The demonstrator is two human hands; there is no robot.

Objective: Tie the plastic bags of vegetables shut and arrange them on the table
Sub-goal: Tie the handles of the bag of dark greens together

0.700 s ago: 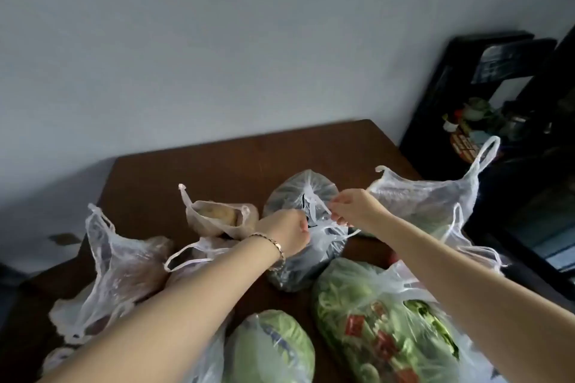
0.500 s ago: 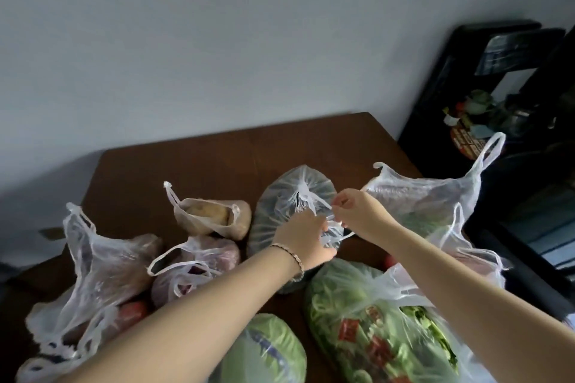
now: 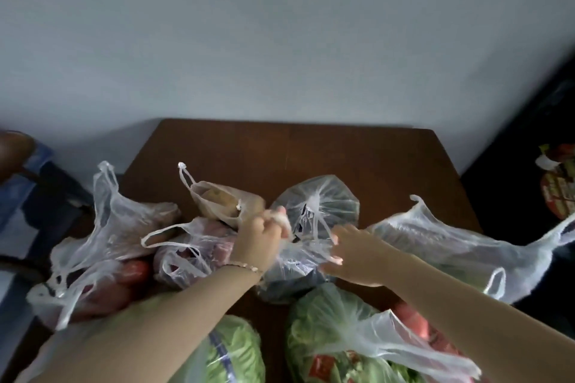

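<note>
While the dark bag [image 3: 317, 205] sits near the middle of the table [image 3: 311, 146], between the potato bag [image 3: 217, 196] and the large clear bag [image 3: 451, 246], both hands are working its handles. The left hand [image 3: 258, 241] is curled tight around a bunch of white plastic; motion blur hides the exact fingers. The right hand [image 3: 357, 255] pinches the other handle strand [image 3: 324, 222] at its fingertips.

Change noted: half a second ago the left hand was crossed over against the right, the two touching at the bag's mouth. They are now apart on either side of it, and the strands run taut from the gathered neck to each hand. The plastic radiates in tight creases from that neck.

Assessment: the crossing appears made and is being drawn snug. The knot itself is not visible, so closure cannot be confirmed; a second tie probably remains.

Outstanding: the large clear bag, the leafy greens bag [image 3: 336, 339] and the tomato bag [image 3: 124, 270] show loose handles and open mouths. Arrangement has not begun in any evident order.
</note>
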